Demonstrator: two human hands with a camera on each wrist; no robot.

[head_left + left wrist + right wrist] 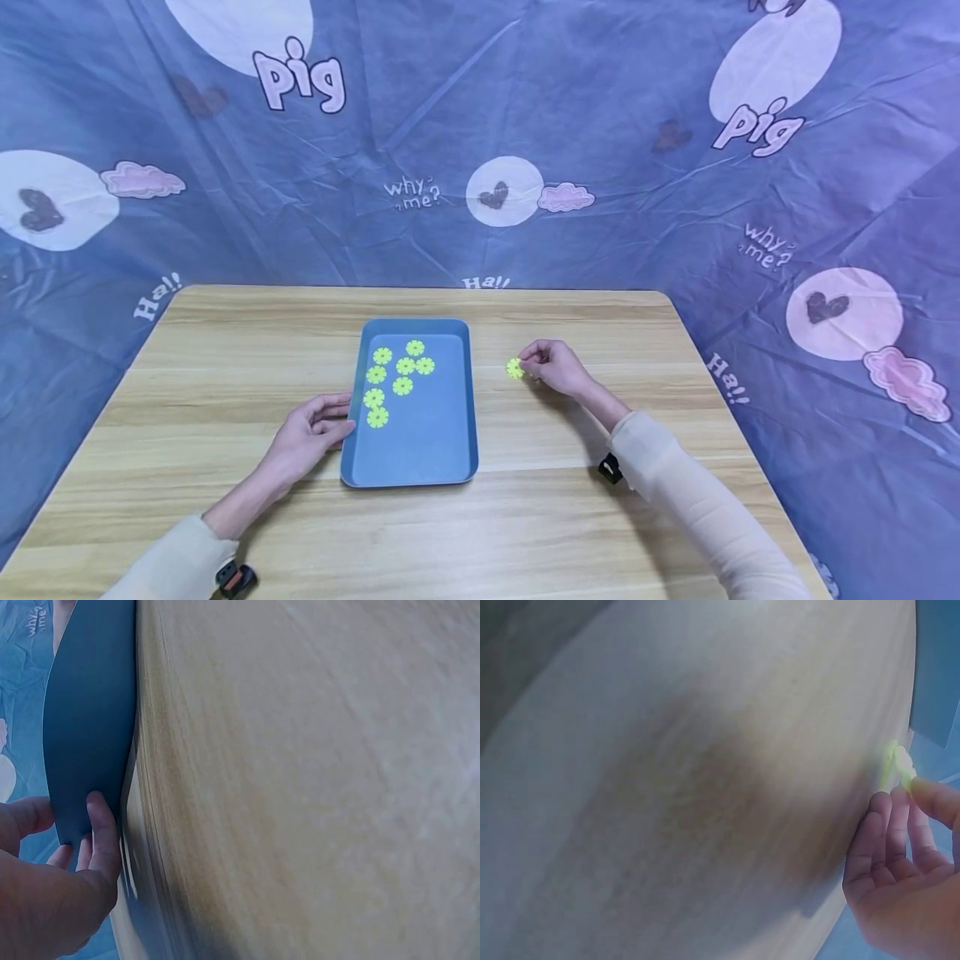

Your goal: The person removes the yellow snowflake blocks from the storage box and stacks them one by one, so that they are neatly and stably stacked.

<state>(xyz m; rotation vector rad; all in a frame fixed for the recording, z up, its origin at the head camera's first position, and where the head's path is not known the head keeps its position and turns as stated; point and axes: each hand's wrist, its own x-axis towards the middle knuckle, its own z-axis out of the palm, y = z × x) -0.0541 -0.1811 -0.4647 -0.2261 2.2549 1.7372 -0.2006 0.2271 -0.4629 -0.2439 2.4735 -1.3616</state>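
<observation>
A blue rectangular tray (pixel 438 433) lies on the table, left of my right hand. My left hand (pixel 306 437) holds the tray's left side, with the thumb over the rim and the fingers along the outer wall (pixel 94 712). Several yellow-green notched discs (pixel 377 417) lie flat in the tray, mostly in its left and upper part. To the right of the tray, my right hand (pixel 557 367) pinches one more yellow-green notched disc (pixel 514 368) between thumb and fingertips. In the right wrist view that pinched disc (pixel 905 763) is seen nearly edge-on, close over the table.
The light wooden table (pixel 225 358) reaches back to a blue printed cloth (pixel 420 242) that hangs behind and at both sides. Black bands with small devices are on both wrists, such as the left device (pixel 236 579).
</observation>
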